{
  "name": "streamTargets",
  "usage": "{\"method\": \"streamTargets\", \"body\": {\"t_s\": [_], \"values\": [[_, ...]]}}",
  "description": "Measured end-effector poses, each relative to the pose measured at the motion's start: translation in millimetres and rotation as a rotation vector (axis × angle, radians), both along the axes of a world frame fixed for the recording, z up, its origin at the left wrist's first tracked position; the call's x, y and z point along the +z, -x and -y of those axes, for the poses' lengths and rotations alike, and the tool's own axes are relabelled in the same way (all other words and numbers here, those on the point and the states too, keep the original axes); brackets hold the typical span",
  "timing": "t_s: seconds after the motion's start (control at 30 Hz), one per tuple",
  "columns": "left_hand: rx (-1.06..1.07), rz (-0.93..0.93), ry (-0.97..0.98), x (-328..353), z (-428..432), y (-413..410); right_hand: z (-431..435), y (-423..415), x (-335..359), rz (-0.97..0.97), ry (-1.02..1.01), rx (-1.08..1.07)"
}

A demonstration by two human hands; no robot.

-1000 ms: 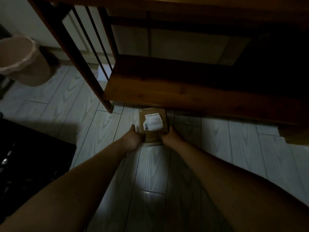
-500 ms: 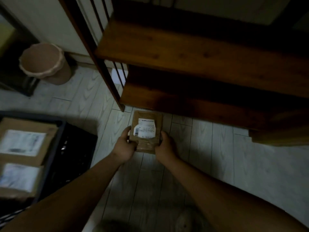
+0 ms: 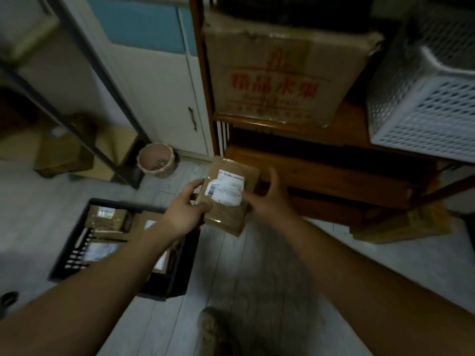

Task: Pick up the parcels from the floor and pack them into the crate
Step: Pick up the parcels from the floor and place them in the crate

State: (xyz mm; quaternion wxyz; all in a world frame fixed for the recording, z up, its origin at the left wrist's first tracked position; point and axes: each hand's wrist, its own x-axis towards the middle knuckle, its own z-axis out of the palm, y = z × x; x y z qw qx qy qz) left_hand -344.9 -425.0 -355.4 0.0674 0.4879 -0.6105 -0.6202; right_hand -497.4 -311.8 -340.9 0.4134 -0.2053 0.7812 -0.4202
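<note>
A small brown parcel [image 3: 228,214] with a white shipping label is lifted off the floor in the middle of the view. My left hand [image 3: 185,211] grips its left edge, thumb on top. My right hand [image 3: 270,201] holds its right edge, thumb raised and fingertips on the label. Below and to the left, a black crate [image 3: 77,250] stands on the floor with several labelled brown parcels [image 3: 108,218] inside. My left forearm covers part of the crate.
A wooden shelf unit [image 3: 321,170] stands right behind the parcel, carrying a big cardboard box [image 3: 277,73] and a white perforated basket [image 3: 426,98]. A pink bin [image 3: 156,161] sits by a white cabinet door. Flat cardboard [image 3: 403,227] lies at the shelf's foot. A slipper [image 3: 208,327] shows at the bottom.
The parcel has come up off the floor in both hands, and my view has risen and pulled back. The crate now shows more fully at lower left.
</note>
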Motion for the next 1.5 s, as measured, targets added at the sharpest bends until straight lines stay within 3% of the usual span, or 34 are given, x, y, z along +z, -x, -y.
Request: {"method": "streamTargets", "body": {"t_s": [0.1, 0.2, 0.33, 0.6, 0.9, 1.03, 1.27, 1.5], "values": [[-0.018, -0.032, 0.064, 47, -4, -20, 1, -2, 51, 0.153, 0.069, 0.063], [0.180, -0.082, 0.143, 83, -12, -41, 2, -22, 82, 0.199, 0.144, -0.014], [0.263, -0.086, -0.024, 118, -22, -80, 10, -70, 112, 0.212, 0.227, -0.075], [0.109, -0.075, 0.024, 162, 32, -207, 49, -181, 142, -0.228, 0.140, 0.326], [0.103, 0.091, 0.070, 126, 121, -340, 126, -325, 107, -0.162, 0.121, 0.402], [0.041, 0.151, 0.101, 108, 156, -352, 151, -344, 90, -0.152, 0.197, 0.437], [-0.007, 0.203, 0.174, 65, 209, -369, 221, -363, 24, -0.191, 0.142, 0.537], [-0.188, 0.279, 0.223, 14, 256, -401, 260, -408, -46, -0.148, 0.055, 0.450]]}}
